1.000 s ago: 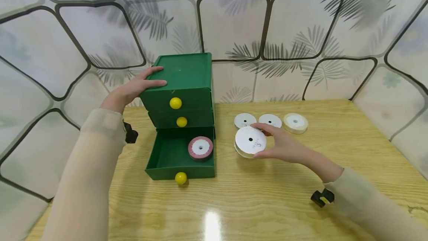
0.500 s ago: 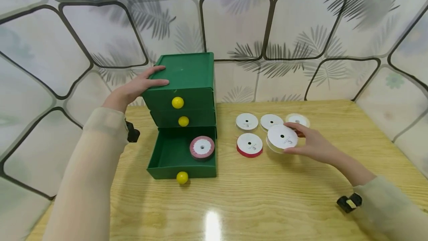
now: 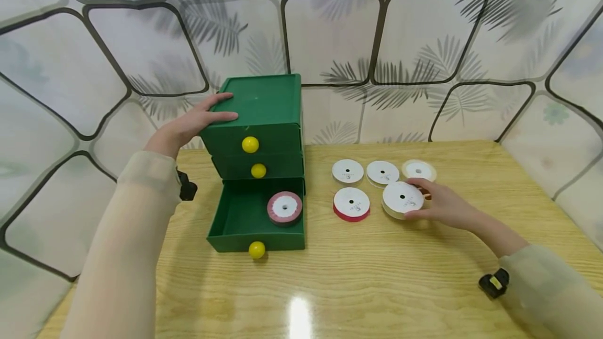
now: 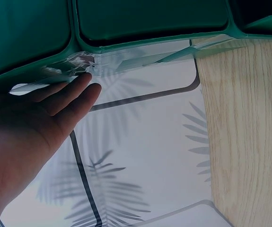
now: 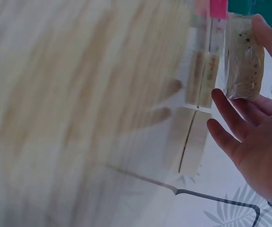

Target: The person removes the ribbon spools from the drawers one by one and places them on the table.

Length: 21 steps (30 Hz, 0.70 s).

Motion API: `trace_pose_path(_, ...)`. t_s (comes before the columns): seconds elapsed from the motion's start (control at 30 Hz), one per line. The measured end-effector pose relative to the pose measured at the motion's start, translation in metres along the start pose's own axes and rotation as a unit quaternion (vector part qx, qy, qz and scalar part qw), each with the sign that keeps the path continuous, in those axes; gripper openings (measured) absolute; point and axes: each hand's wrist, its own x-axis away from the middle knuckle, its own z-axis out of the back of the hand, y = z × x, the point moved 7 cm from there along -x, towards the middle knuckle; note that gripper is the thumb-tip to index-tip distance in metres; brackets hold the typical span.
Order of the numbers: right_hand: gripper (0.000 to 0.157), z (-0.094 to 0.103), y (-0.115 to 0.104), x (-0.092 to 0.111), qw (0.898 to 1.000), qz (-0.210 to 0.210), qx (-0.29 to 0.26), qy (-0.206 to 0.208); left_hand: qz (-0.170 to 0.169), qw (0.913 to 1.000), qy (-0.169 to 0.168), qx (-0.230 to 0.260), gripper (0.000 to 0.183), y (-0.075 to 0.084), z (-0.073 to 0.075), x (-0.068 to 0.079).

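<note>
My left hand (image 3: 190,122) rests on the top left edge of a small green drawer cabinet (image 3: 266,98). Its other fingers (image 4: 76,101) lie straight along the cabinet's side in the left wrist view. To the right of the cabinet, my right hand (image 3: 445,205) holds a cream ribbon spool (image 3: 401,200) with a white printed face, thumb and fingers at its sides. That spool is at the table or just over it; I cannot tell which. A red ribbon spool (image 3: 351,204) lies to its left. The bottom drawer (image 3: 278,244) is pulled out, with a pink-rimmed spool (image 3: 285,207) inside.
Behind the held spool lie two white-faced spools, one at left (image 3: 347,170) and one in the middle (image 3: 383,172), plus a cream-rimmed spool (image 3: 419,170). Yellow knobs (image 3: 256,250) stick out from the drawers. A patterned cloth (image 3: 330,41) stands behind the wooden table (image 3: 367,286).
My right hand has carried the cream spool rightward off the red one, then lowered it beside it. The red spool is now uncovered. My left hand stays on the cabinet.
</note>
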Motion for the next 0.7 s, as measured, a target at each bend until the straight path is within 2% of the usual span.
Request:
trace_pose_path(0.37, 0.084, -0.012, 0.004, -0.01, 0.999, 0.008, 0.023, -0.034, -0.003, 1.0, -0.001, 0.002, 0.081, 0.001, 0.0, 0.0)
trace_pose_path(0.7, 0.079, -0.016, -0.005, -0.013, 0.998, 0.024, 0.008, -0.05, -0.005, 1.0, -0.001, 0.004, 0.082, 0.002, 0.0, 0.001)
